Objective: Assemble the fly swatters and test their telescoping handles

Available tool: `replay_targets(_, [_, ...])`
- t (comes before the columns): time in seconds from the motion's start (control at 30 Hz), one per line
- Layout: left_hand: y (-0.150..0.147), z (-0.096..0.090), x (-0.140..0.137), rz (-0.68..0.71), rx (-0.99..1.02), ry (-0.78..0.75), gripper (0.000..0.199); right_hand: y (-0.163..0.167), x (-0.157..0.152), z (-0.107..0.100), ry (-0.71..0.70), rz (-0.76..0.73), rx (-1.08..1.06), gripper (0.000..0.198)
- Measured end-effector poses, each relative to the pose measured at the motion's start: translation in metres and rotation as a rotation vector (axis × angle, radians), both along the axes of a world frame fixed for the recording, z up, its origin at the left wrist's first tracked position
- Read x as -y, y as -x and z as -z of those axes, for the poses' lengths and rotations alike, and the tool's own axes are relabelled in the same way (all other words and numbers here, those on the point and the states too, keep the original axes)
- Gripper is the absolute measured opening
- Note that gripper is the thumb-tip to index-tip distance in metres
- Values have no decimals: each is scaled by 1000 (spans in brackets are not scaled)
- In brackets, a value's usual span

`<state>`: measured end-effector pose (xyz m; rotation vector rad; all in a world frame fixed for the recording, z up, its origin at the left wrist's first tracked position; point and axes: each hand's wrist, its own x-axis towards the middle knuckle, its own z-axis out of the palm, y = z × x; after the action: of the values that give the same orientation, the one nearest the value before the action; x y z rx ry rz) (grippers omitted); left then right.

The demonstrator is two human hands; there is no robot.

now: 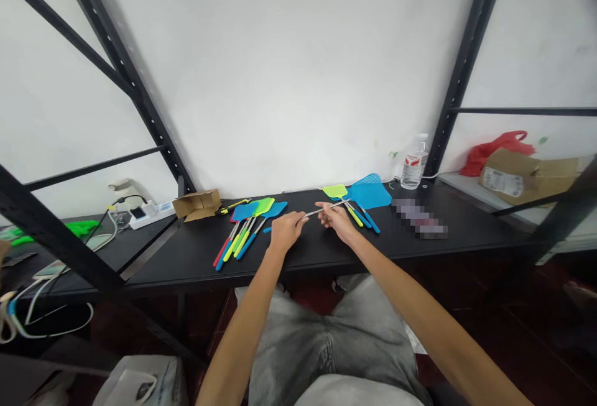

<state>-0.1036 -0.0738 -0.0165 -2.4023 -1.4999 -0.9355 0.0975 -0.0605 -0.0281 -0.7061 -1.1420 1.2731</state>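
Our left hand point(285, 230) pinches the thin rod point(313, 212), presumably steadying it; our right hand point(337, 219) curls alongside, grip too small to tell.

Flat black desk point(186, 257), super loud colours: blue and lime-green plastic swatter heads point(265, 207) toward its left end, with red, blue and yellow-green handles point(241, 243). Near the back edge, bright blue mesh ones point(375, 196), plus a clear plastic bottle point(414, 176) with a red-and-white label point(413, 161).

Black table point(177, 260): fly swatters point(265, 207), cardboard box point(198, 206), bottle point(413, 166).
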Motion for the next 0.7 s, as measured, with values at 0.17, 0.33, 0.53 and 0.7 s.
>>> replay_targets(0.17, [24, 4, -1, -17, -11, -5, 33, -3, -6, -1, 95, 107, -246, 44])
replay_targets(0.33, [17, 5, 1, 10, -37, -12, 38, -3, -6, -1, 77, 138, -269, 42])
replay_targets(0.53, [-6, 4, 0, 12, -15, -6, 42, 6, -3, 0, -14, 94, -20, 46])
replay_targets(0.7, [-22, 2, 1, 10, 14, -7, 41, 10, -4, 2, -58, 55, 87, 47])
